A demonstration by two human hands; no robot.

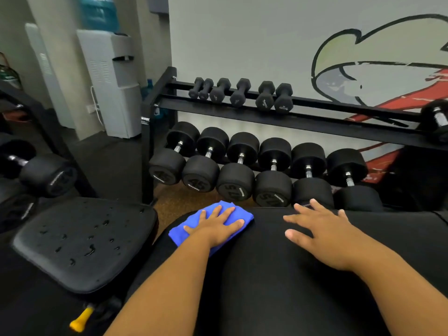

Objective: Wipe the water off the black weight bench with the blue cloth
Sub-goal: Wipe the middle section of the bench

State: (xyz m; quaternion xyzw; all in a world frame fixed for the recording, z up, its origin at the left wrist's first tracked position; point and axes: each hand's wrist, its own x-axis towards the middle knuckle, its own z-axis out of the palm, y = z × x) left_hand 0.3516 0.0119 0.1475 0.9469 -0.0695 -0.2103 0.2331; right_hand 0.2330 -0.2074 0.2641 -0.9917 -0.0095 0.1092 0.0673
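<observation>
bench (278,275) cropped below, cloth (194,232) partly covered

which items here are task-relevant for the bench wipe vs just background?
In the job:
- blue cloth, flat under the left hand
- long bench pad, right hand resting on it
- seat pad, water drops on it

Lying about:
- dumbbell rack with dumbbells
- water dispenser
- yellow adjustment handle

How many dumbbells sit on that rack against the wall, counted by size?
Small hex dumbbells, top shelf: 6
Big round dumbbells, lower shelf: 6
Large dumbbell at the top shelf's right end, cut off by the frame: 1
Total: 13
</observation>
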